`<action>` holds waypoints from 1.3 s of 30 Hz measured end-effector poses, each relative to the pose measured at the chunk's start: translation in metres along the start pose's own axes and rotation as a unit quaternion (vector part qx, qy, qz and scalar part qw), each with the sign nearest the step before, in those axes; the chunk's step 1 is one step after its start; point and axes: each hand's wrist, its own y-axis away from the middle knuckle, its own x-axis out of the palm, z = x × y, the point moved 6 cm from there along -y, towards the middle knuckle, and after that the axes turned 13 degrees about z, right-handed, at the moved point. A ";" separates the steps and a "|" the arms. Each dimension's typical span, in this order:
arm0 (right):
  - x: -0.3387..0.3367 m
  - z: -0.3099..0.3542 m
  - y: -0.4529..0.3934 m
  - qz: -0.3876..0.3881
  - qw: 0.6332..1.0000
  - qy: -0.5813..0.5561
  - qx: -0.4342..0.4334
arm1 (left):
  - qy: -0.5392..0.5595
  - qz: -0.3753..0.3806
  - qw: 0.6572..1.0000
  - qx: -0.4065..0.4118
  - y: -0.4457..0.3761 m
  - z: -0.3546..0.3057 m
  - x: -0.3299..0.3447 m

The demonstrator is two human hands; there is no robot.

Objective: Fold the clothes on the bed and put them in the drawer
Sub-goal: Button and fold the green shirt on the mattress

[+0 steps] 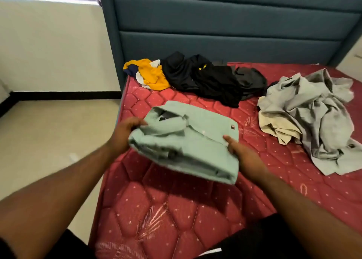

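A folded mint-green shirt (188,141) is lifted a little above the red quilted mattress (176,209), its collar turned toward the headboard. My left hand (125,133) grips its left edge, thumb on top near the collar. On the opposite edge my right hand (241,153) holds it with the thumb over the cloth and the fingers beneath. Unfolded clothes lie farther back: a yellow, white and navy garment (148,74), a black heap (205,78) and a crumpled grey pile (313,113) with a beige piece (274,125) under it. No drawer is in view.
A teal padded headboard (225,23) rises behind the mattress. Pale tiled floor (54,137) lies left of the bed, bounded by a wall with a dark skirting strip (64,95). The mattress's left edge runs close beside my left forearm.
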 end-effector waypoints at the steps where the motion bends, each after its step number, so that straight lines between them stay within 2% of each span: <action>1: 0.022 -0.014 0.004 0.036 0.998 0.056 0.019 | -0.053 0.029 0.998 0.012 0.014 0.016 0.016; 2: 0.042 -0.024 0.007 0.058 0.995 0.083 0.022 | -0.084 0.072 0.994 0.000 0.026 0.039 0.034; 3: 0.060 -0.034 0.009 0.095 0.982 0.159 0.025 | -0.109 0.107 0.988 -0.025 0.037 0.059 0.049; 4: 0.075 -0.045 0.009 0.126 0.971 0.201 -0.004 | -0.132 0.120 0.983 -0.035 0.047 0.072 0.058; 5: 0.081 -0.050 0.006 0.172 0.967 0.186 0.007 | -0.145 0.116 0.982 -0.046 0.051 0.080 0.060; 6: 0.079 -0.056 0.001 0.168 0.970 0.171 0.041 | -0.140 0.110 0.982 -0.053 0.053 0.086 0.062; 7: 0.069 -0.052 -0.004 0.125 0.979 0.148 0.060 | -0.134 0.086 0.986 -0.059 0.051 0.085 0.061; 10: 0.053 -0.029 -0.013 0.043 0.995 0.082 0.042 | -0.034 -0.020 0.990 -0.134 0.047 0.075 0.043; 12: 0.062 -0.010 -0.017 0.056 0.994 0.095 0.015 | -0.027 -0.060 0.979 -0.191 0.053 0.069 0.039; 14: 0.081 0.011 -0.021 0.093 0.986 0.136 -0.019 | -0.097 -0.090 0.972 -0.195 0.065 0.052 0.038; 16: 0.103 0.028 -0.023 0.136 0.971 0.195 -0.041 | -0.130 -0.079 0.963 -0.222 0.079 0.038 0.046; 18: 0.127 0.038 -0.021 0.153 0.954 0.249 -0.063 | -0.121 -0.033 0.953 -0.275 0.089 0.037 0.063; 21: 0.154 0.039 -0.012 0.157 0.931 0.319 -0.079 | -0.033 -0.009 0.942 -0.333 0.104 0.054 0.080; 23: 0.160 0.035 -0.010 0.156 0.928 0.334 -0.060 | 0.033 -0.014 0.942 -0.333 0.110 0.061 0.087; 27: 0.161 0.034 -0.009 0.163 0.927 0.335 -0.052 | 0.125 -0.048 0.951 -0.280 0.106 0.049 0.090; 30: 0.162 0.033 -0.010 0.179 0.925 0.331 -0.049 | 0.087 -0.098 0.951 -0.281 0.102 0.043 0.092; 33: 0.164 0.032 -0.010 0.184 0.925 0.326 -0.058 | 0.101 -0.147 0.927 -0.329 0.113 0.046 0.104; 37: 0.163 0.034 -0.012 0.187 0.924 0.327 -0.058 | 0.145 -0.171 0.927 -0.302 0.109 0.041 0.106; 39: 0.165 0.033 -0.010 0.177 0.929 0.318 -0.060 | 0.259 -0.198 0.883 -0.336 0.113 0.047 0.111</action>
